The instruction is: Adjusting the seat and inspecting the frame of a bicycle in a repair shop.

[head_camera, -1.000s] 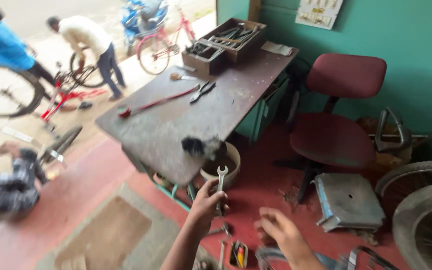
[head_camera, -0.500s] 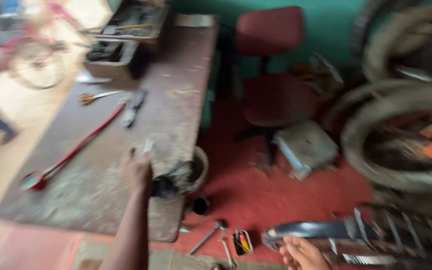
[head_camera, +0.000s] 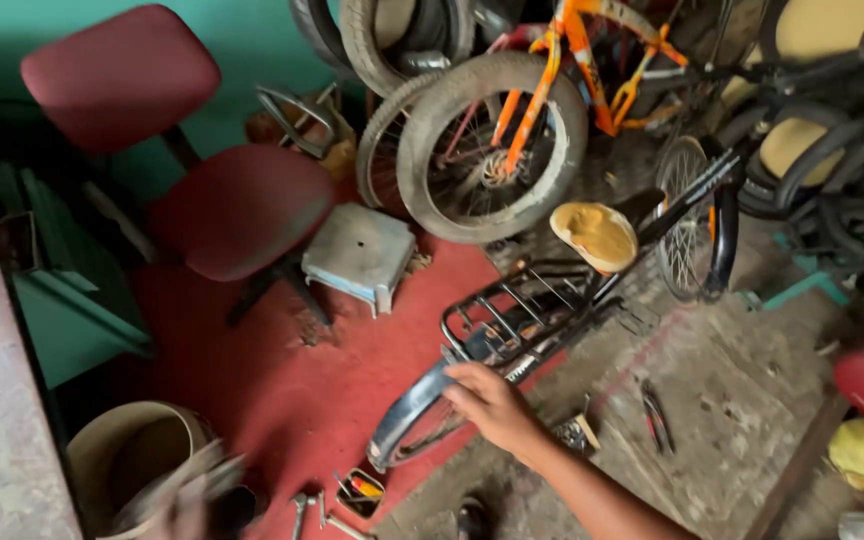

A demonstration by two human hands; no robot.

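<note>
Head view shows your right hand (head_camera: 490, 403), fingers loosely spread and holding nothing, resting on the black rear mudguard (head_camera: 407, 415) of a bicycle lying at centre; its rear rack (head_camera: 512, 310) sits at one o'clock. Your left hand (head_camera: 184, 490) is a blur at seven o'clock; I cannot tell its grip.

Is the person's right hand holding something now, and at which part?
The right hand rests on the bicycle's rear mudguard, just below the black rear rack; a closed grip cannot be told. The left hand is too blurred to judge.
</note>
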